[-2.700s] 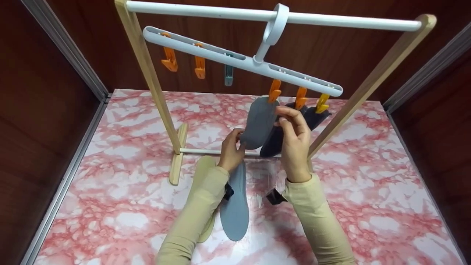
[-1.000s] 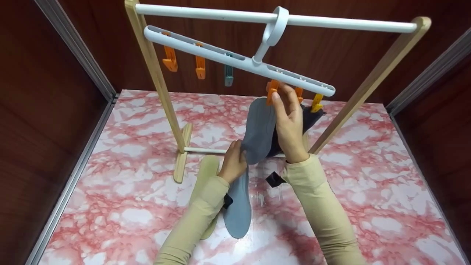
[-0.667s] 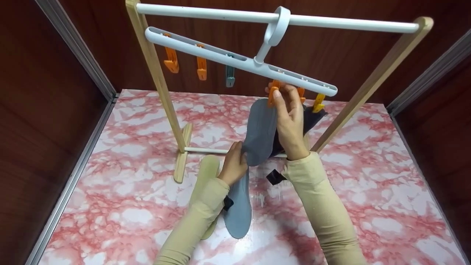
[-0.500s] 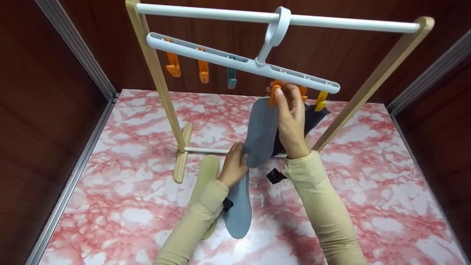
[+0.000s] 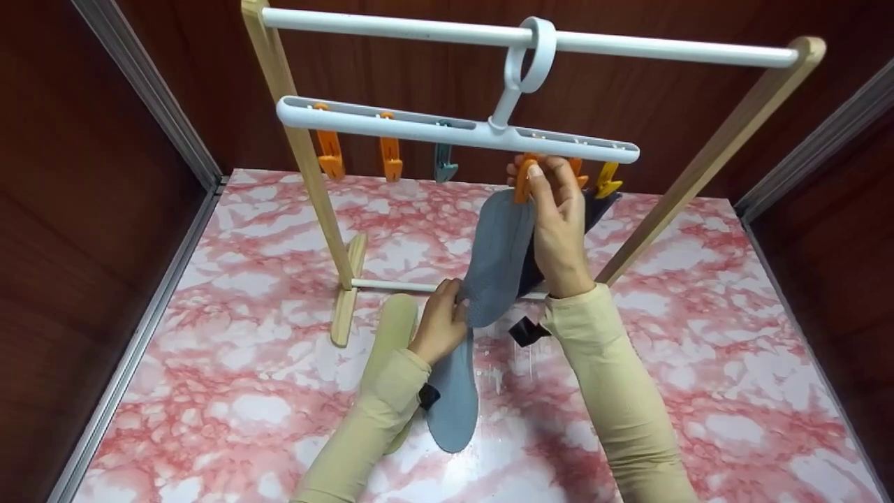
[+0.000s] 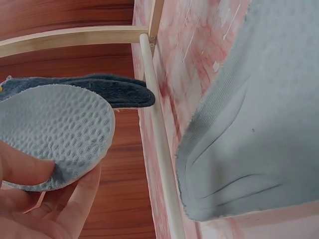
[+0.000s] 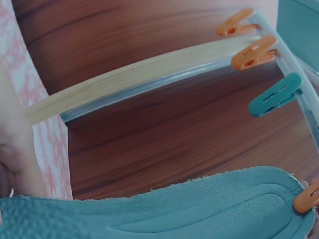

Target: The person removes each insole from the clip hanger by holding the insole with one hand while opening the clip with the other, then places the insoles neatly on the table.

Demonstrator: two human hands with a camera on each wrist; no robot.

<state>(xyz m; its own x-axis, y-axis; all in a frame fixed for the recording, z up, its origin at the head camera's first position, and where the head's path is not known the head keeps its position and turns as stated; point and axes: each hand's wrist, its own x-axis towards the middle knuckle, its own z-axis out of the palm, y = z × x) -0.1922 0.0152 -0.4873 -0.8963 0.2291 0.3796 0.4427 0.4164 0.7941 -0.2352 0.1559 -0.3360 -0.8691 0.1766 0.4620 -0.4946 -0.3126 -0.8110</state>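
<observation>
A grey-blue insole hangs from an orange clip under the white hanger. My right hand pinches that clip, thumb in front and fingers behind, at the insole's top edge. Lower down, my left hand holds the insole's bottom end; in the left wrist view its thumb lies on the dimpled face and the fingers behind. Dark insoles hang just behind, partly hidden by the right hand, with a yellow clip at their top. Another grey insole lies on the table under the left hand.
A rack with wooden posts and a white top rod carries the hanger. Two orange clips and a teal clip hang at left. A beige-green insole lies beside the grey one, partly under the left sleeve.
The right hand has moved up from the insole's edge to the orange clip. The left hand has come down slightly with the insole's lower end. The hanger's left end has dropped, so it tilts less.
</observation>
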